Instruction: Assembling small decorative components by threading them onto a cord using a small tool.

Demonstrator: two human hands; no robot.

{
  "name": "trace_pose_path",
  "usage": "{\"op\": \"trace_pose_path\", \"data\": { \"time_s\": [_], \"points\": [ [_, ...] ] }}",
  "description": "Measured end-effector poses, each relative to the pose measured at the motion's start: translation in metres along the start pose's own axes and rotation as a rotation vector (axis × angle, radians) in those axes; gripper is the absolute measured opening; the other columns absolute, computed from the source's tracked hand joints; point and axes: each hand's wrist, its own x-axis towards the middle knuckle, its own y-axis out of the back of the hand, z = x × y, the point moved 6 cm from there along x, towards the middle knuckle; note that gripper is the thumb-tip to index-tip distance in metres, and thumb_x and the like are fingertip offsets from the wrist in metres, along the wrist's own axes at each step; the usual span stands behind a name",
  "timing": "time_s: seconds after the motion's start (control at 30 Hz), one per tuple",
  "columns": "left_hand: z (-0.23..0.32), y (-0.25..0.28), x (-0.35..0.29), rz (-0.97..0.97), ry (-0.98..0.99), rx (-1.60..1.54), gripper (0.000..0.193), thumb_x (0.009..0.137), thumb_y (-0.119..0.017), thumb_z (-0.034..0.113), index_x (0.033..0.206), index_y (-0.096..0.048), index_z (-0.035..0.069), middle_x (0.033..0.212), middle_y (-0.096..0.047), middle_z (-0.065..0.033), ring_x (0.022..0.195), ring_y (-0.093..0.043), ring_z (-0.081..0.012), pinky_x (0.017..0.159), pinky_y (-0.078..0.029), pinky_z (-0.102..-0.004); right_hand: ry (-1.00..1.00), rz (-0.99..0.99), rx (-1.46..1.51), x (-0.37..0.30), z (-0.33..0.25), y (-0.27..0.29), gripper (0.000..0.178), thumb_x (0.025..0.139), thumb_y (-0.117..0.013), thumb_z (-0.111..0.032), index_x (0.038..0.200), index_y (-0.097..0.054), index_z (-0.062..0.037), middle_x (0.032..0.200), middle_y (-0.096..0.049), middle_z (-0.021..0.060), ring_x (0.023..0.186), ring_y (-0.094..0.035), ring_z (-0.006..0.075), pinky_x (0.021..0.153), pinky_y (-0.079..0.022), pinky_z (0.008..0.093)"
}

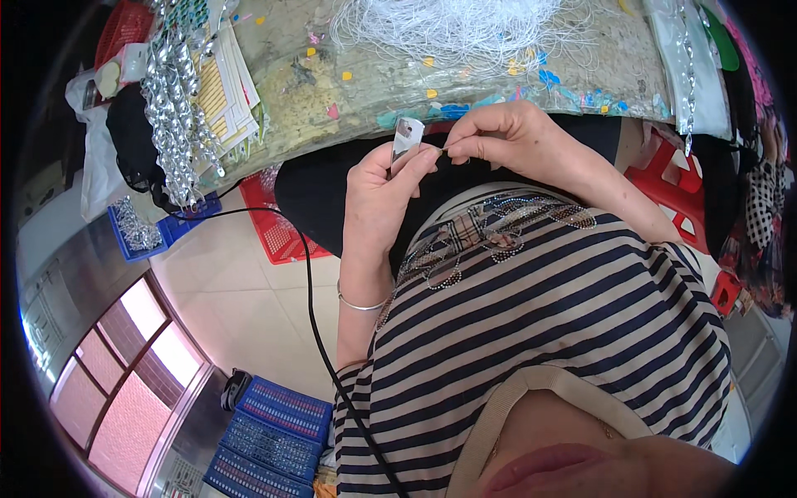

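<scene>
Between the thumb and fingers of my left hand [375, 189] is a shiny, flat, silvery faceted piece [408, 137] with a small dark spot near its top. My right hand [519, 143] has its thumb and forefinger pinched together beside the left thumb tip. Something thin, perhaps thread or wire, shows at that pinch, too fine to make out. Both hands are over my lap, just in front of the table edge. Farther back on the table [307, 95] lies a loose tangle of clear thread [452, 33].
Strings of silvery beads [170, 108] hang over the table's left end, beside a stack of paper cards [228, 91]. Colored scraps [452, 110] dot the near edge. A black cable [309, 274] runs down my left side. Red stools [668, 187] stand right; a blue basket [137, 228] sits left.
</scene>
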Motion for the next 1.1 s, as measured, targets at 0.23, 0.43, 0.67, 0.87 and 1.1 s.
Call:
{"op": "trace_pose_path", "data": {
  "time_s": [0.23,0.43,0.67,0.87,1.1],
  "points": [
    [-0.005,0.004,0.002,-0.112,-0.009,-0.185,0.025,0.094,-0.052,0.018,0.110,-0.062,0.001,0.096,-0.063,-0.0040,0.067,-0.047,-0.0029,0.055,-0.036,-0.0160,0.046,0.117,0.049,0.003,-0.004,0.013,0.012,0.092,-0.058,-0.015,0.094,-0.066,-0.0059,0.080,-0.063,-0.0027,0.069,-0.057,0.0036,0.050,-0.046,0.0169],
    [-0.001,-0.001,-0.002,-0.082,-0.092,-0.117,0.035,0.090,-0.057,0.008,0.125,-0.054,0.001,0.098,-0.063,-0.0049,0.075,-0.053,-0.0053,0.060,-0.047,-0.0194,-0.016,0.159,0.166,0.005,-0.008,0.005,0.014,0.093,-0.056,-0.016,0.098,-0.063,-0.0049,0.078,-0.061,-0.0026,0.063,-0.053,0.0023,0.048,-0.043,0.0166],
    [-0.002,-0.001,-0.003,-0.070,-0.106,-0.204,0.044,0.087,-0.060,0.002,0.130,-0.048,0.000,0.100,-0.062,-0.0075,0.078,-0.056,-0.0073,0.061,-0.051,-0.0215,0.139,0.212,-0.069,0.006,-0.011,0.007,0.013,0.093,-0.055,-0.013,0.097,-0.062,-0.0032,0.079,-0.062,-0.0015,0.054,-0.048,0.0009,0.045,-0.039,0.0171],
    [-0.003,0.001,-0.004,-0.043,-0.118,-0.198,0.043,0.088,-0.060,0.003,0.129,-0.049,0.000,0.098,-0.062,-0.0061,0.078,-0.055,-0.0070,0.060,-0.051,-0.0213,0.202,0.271,-0.154,0.007,-0.012,0.007,0.012,0.092,-0.056,-0.012,0.095,-0.062,-0.0019,0.074,-0.058,-0.0014,0.051,-0.048,0.0017,0.043,-0.037,0.0174],
    [-0.006,0.001,-0.001,-0.048,-0.080,-0.194,0.035,0.087,-0.062,0.006,0.121,-0.056,0.000,0.093,-0.061,-0.0036,0.075,-0.054,-0.0060,0.058,-0.050,-0.0208,0.227,0.306,-0.210,0.009,-0.008,0.009,0.011,0.092,-0.057,-0.012,0.093,-0.060,-0.0013,0.070,-0.056,-0.0013,0.047,-0.047,0.0027,0.041,-0.036,0.0181]
  ]
}}
